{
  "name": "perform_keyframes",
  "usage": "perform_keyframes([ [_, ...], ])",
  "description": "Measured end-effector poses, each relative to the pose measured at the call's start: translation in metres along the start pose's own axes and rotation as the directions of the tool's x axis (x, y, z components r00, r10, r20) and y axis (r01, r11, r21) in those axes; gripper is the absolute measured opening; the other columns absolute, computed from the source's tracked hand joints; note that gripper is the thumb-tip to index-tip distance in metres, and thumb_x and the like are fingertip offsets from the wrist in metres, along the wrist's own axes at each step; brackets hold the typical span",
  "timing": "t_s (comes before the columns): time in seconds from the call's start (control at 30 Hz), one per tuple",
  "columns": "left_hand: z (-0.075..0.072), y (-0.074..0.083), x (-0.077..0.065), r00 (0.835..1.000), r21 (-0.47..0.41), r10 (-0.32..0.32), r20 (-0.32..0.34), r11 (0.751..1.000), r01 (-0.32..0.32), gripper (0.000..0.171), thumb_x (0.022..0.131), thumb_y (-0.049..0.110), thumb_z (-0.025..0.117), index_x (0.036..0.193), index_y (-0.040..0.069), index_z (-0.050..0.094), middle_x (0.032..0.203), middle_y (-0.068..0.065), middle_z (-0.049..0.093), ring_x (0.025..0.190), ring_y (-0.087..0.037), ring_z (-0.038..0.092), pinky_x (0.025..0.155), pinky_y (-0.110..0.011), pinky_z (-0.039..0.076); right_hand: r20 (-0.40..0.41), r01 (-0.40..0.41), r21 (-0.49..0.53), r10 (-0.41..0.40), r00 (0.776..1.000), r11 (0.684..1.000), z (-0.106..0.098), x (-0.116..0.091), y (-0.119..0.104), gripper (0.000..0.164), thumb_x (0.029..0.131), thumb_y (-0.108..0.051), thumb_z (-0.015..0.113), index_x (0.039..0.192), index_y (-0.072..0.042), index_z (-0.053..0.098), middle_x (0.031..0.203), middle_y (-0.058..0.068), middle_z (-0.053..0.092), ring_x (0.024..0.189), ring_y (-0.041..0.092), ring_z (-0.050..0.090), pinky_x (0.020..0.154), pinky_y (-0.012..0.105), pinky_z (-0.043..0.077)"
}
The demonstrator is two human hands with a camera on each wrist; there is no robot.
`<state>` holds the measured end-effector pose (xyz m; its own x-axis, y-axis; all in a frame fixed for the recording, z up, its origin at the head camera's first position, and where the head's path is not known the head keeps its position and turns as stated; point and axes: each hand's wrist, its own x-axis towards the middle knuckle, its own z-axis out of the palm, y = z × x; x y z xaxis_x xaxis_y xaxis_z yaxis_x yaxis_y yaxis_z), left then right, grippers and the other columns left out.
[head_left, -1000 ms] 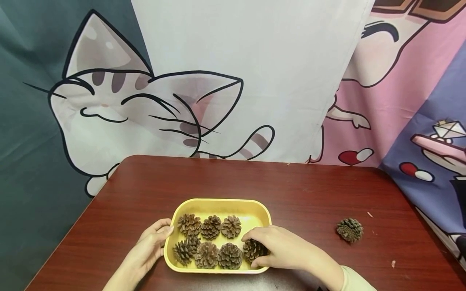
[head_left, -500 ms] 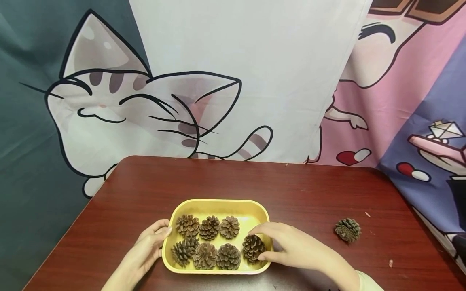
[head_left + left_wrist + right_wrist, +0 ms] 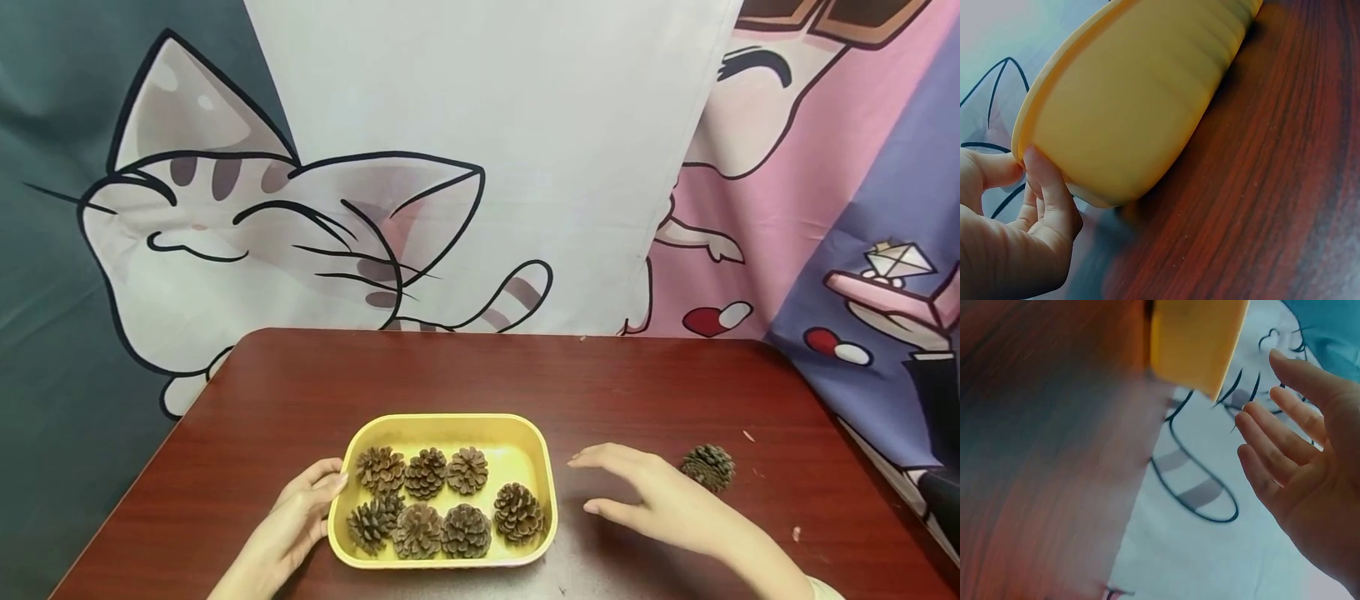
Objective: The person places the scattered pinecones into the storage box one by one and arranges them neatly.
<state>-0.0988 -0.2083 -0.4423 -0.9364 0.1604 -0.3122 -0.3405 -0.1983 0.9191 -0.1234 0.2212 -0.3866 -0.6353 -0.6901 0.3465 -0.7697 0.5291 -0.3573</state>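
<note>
My left hand (image 3: 287, 523) pinches the left rim of a yellow rectangular bin (image 3: 450, 419) on the table. The left wrist view shows that thumb and fingers at the edge of the bin (image 3: 1110, 112). Several brown pine cones lie inside: most form two rows on the left, and one pine cone (image 3: 518, 512) sits apart near the right wall. To the right of the bin, my right hand (image 3: 660, 502) hovers over the table with spread fingers, holding nothing; the right wrist view shows its palm (image 3: 1316, 481) bare. Beyond it lies a single pine cone (image 3: 709, 467), partly hidden by the hand.
The dark red wooden table (image 3: 315, 375) reaches back to a hanging cloth (image 3: 585, 167) printed with cartoon cats. Small pale flakes (image 3: 797, 533) are scattered on the table at the right.
My right hand has let go of the pine cone at the bin's right end and moved out to the right, toward the lone pine cone. My left hand stays on the rim.
</note>
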Motion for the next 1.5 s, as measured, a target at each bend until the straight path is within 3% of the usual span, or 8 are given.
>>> perform_keyframes([
  [0.27,-0.004,0.001,0.001,1.000,0.008,-0.004,0.027,1.000,0.004,0.011,0.096,0.018,0.052,0.105,0.015,0.047,0.091,0.005,0.056,0.082,-0.007,0.057,0.066,-0.026,0.050,-0.050,-0.065,-0.074,0.061,0.997,0.995,-0.008,-0.024,0.016,0.043,0.079,-0.024,0.074,0.118,-0.027,0.058,0.114,-0.015,0.059,0.106,0.006,0.056,0.092,0.007,0.033],
  [0.5,-0.007,0.002,0.000,0.999,0.013,-0.040,-0.008,0.999,0.041,0.011,0.095,0.021,0.052,0.105,0.017,0.049,0.091,0.005,0.054,0.082,-0.008,0.057,0.065,-0.027,0.049,-0.104,-0.125,-0.142,0.111,0.988,0.982,-0.020,-0.048,0.033,0.047,0.072,-0.020,0.080,0.115,-0.026,0.060,0.112,-0.014,0.060,0.103,0.005,0.056,0.090,0.004,0.032],
  [0.77,-0.008,0.000,-0.001,1.000,-0.001,-0.010,0.010,1.000,0.010,0.008,0.096,0.018,0.050,0.104,0.017,0.048,0.092,0.006,0.055,0.082,-0.007,0.057,0.064,-0.027,0.050,-0.184,-0.169,-0.069,0.154,0.971,0.983,-0.026,-0.073,0.061,0.056,0.065,-0.012,0.084,0.114,-0.022,0.060,0.114,-0.005,0.059,0.100,-0.005,0.050,0.062,0.010,0.038],
  [0.87,-0.008,-0.001,0.000,1.000,-0.013,-0.001,0.021,1.000,0.001,0.008,0.096,0.018,0.050,0.104,0.017,0.048,0.092,0.005,0.054,0.082,-0.007,0.057,0.064,-0.026,0.050,-0.215,-0.178,-0.122,0.149,0.965,0.976,-0.026,-0.079,0.067,0.059,0.060,-0.011,0.085,0.113,-0.021,0.061,0.115,-0.004,0.058,0.107,-0.008,0.046,0.081,0.008,0.035],
  [1.0,-0.008,-0.002,0.000,1.000,-0.018,0.002,0.012,1.000,-0.002,0.009,0.096,0.017,0.050,0.104,0.017,0.047,0.092,0.005,0.054,0.081,-0.007,0.058,0.064,-0.025,0.051,-0.254,-0.195,-0.151,0.152,0.955,0.969,-0.028,-0.084,0.075,0.059,0.059,-0.009,0.085,0.112,-0.016,0.062,0.115,0.001,0.058,0.115,-0.009,0.041,0.103,0.007,0.017],
  [1.1,-0.007,-0.003,0.001,1.000,-0.017,-0.001,0.009,1.000,0.001,0.009,0.096,0.017,0.050,0.105,0.017,0.046,0.090,0.006,0.055,0.081,-0.007,0.058,0.063,-0.025,0.050,-0.273,-0.319,-0.129,0.276,0.922,0.939,-0.031,-0.089,0.079,0.054,0.064,-0.016,0.084,0.113,-0.016,0.062,0.114,0.003,0.059,0.112,-0.011,0.041,0.099,0.004,0.020],
  [1.3,-0.005,-0.003,0.002,1.000,-0.005,-0.017,0.000,1.000,0.017,0.011,0.096,0.019,0.050,0.106,0.015,0.045,0.089,0.006,0.054,0.081,-0.008,0.057,0.063,-0.025,0.050,-0.231,-0.635,-0.068,0.607,0.760,0.769,-0.037,-0.098,0.083,0.047,0.079,-0.036,0.073,0.119,-0.015,0.060,0.116,0.009,0.062,0.101,0.009,0.055,0.073,0.024,0.047],
  [1.5,-0.003,-0.001,0.002,0.999,-0.020,-0.041,0.000,0.999,0.041,0.013,0.097,0.019,0.050,0.107,0.014,0.043,0.091,0.004,0.054,0.083,-0.009,0.057,0.065,-0.026,0.050,-0.146,-0.682,-0.003,0.674,0.724,0.732,-0.038,-0.102,0.087,0.052,0.083,-0.037,0.070,0.124,-0.008,0.055,0.127,0.026,0.052,0.103,0.037,0.060,0.081,0.050,0.048],
])
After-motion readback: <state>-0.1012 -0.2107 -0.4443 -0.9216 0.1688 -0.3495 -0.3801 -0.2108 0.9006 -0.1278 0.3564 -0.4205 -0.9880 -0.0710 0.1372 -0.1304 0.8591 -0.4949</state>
